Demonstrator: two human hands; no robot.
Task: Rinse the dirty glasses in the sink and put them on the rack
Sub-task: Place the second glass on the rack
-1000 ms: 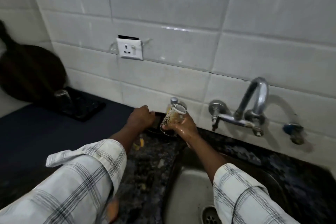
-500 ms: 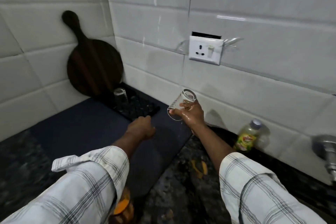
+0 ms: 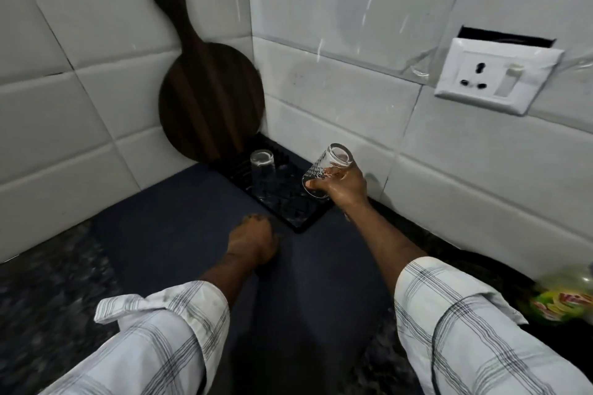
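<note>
A clear glass tumbler with a diamond-cut pattern (image 3: 325, 170) hangs tilted, wider end lowest, just above the right side of a black ridged drying rack (image 3: 308, 218). The right hand (image 3: 348, 187) grips it round the side with curled fingers. A second clear glass (image 3: 262, 176) stands upside down on the rack, farther left. To land well, the tumbler should probably turn fully mouth-down and settle apart from that glass. The left hand (image 3: 253, 239) rests fisted and empty on a dark blue mat (image 3: 179, 234). A round dark wooden board (image 3: 208, 99) leans in the far corner.
</note>
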